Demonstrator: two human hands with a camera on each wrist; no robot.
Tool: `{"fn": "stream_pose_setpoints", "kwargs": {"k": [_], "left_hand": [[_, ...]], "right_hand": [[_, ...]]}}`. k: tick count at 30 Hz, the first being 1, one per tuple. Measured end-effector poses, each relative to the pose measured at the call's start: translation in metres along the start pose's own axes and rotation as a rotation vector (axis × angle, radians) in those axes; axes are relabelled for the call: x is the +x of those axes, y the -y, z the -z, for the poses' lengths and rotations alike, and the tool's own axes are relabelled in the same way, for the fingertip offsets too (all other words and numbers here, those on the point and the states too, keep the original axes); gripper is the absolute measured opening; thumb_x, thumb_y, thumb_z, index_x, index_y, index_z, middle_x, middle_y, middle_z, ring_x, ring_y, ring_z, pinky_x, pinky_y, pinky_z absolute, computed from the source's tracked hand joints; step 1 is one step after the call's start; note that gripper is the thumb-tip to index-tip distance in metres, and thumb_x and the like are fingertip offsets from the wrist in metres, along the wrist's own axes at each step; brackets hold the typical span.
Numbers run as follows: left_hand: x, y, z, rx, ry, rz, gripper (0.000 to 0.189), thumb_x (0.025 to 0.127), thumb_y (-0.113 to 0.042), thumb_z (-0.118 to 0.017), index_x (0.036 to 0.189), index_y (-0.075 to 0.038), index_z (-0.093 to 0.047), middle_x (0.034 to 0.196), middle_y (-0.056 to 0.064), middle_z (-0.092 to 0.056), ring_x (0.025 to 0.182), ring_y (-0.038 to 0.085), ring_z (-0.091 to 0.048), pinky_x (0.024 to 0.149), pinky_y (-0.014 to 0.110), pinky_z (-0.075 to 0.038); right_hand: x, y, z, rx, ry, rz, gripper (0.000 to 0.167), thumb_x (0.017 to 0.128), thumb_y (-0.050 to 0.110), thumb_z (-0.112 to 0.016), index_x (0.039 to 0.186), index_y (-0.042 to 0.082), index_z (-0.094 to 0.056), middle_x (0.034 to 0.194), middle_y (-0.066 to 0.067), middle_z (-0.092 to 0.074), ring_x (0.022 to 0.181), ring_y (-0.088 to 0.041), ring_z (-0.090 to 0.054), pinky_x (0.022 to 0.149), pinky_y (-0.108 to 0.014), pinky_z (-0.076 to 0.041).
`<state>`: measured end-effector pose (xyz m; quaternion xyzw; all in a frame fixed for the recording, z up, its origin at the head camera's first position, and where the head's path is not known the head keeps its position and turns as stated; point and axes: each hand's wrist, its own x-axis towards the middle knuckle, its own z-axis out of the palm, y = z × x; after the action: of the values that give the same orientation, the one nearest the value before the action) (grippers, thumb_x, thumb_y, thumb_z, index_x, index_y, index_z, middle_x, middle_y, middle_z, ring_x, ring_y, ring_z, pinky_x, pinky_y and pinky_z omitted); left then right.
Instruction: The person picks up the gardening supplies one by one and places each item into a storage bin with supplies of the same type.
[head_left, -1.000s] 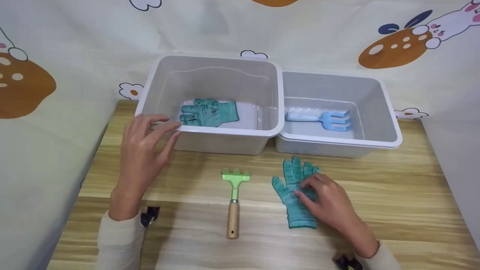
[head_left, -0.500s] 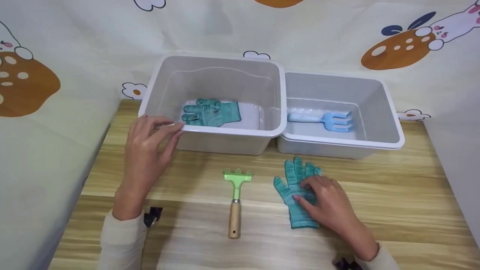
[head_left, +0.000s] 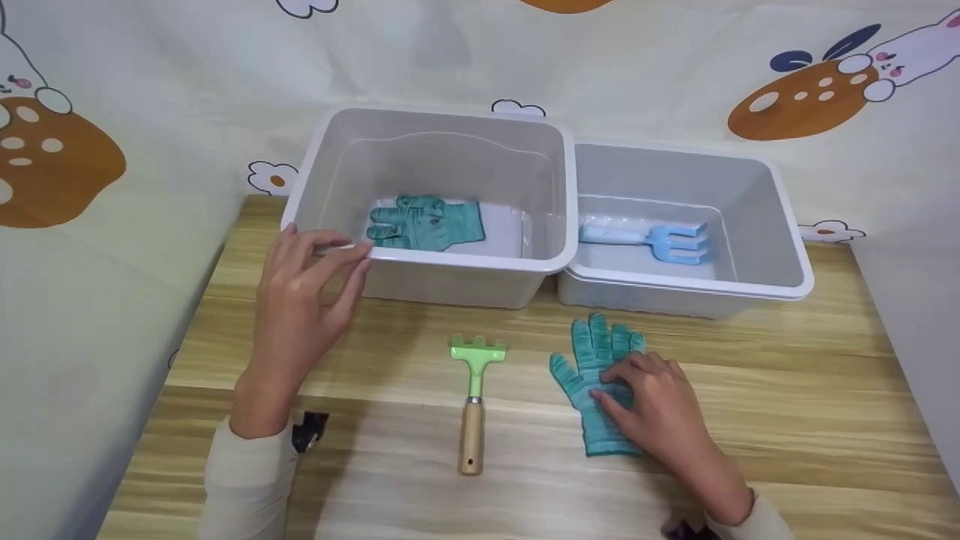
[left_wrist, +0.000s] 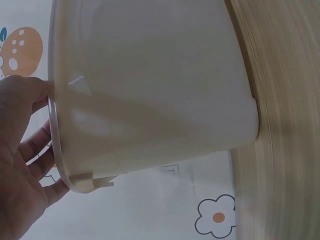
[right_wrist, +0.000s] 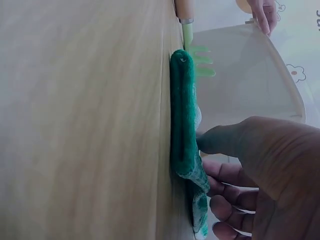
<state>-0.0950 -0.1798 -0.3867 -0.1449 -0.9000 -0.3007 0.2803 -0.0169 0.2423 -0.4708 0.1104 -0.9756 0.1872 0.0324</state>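
On the bench (head_left: 390, 480), the green glove (head_left: 585, 382) is touched at its middle by the right grip (head_left: 664, 405), digits slightly spread, while the bin rim (head_left: 465, 260) is held by the left grip (head_left: 304, 289); glove fabric is best gathered into a firm fold

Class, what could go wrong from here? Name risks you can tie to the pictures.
The left hand holds the taller bin by its rim; a tug could shift it. The right hand touches the nearer glove; a pinch might slip. A sideways sweep might knock the green rake.
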Motion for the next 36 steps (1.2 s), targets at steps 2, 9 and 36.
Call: {"fn": "stream_pose_setpoints", "kwargs": {"k": [2,9,36], "left_hand": [[-0.0002,0.0002,0.0005,0.008,0.007,0.005,0.025,0.096,-0.019,-0.079,0.121,-0.013,-0.08,0.119,0.014,-0.073,0.123,0.037,-0.063,0.129,0.065,-0.028],[0.0006,0.0004,0.0007,0.018,0.022,0.01,0.026,0.096,-0.019,-0.08,0.121,-0.013,-0.08,0.121,0.014,-0.073,0.124,0.037,-0.063,0.129,0.065,-0.028],[-0.0003,0.002,-0.0003,0.023,0.013,-0.012,0.027,0.095,-0.019,-0.08,0.121,-0.013,-0.08,0.121,0.015,-0.073,0.124,0.037,-0.063,0.128,0.067,-0.028]], "right_hand": [[0.0004,0.0,-0.0005,0.007,-0.005,-0.006,0.019,0.084,0.029,-0.091,0.093,0.014,-0.082,0.095,-0.003,-0.077,0.096,-0.025,-0.07,0.083,-0.045,-0.052],[0.001,-0.0024,-0.0027,0.036,-0.039,-0.027,0.01,0.088,0.023,-0.087,0.092,0.015,-0.082,0.094,-0.002,-0.079,0.096,-0.025,-0.073,0.083,-0.047,-0.053],[0.0009,0.0014,-0.0051,0.019,-0.062,-0.018,0.007,0.085,0.013,-0.085,0.091,0.011,-0.083,0.097,-0.006,-0.079,0.098,-0.028,-0.074,0.083,-0.046,-0.054]]}}
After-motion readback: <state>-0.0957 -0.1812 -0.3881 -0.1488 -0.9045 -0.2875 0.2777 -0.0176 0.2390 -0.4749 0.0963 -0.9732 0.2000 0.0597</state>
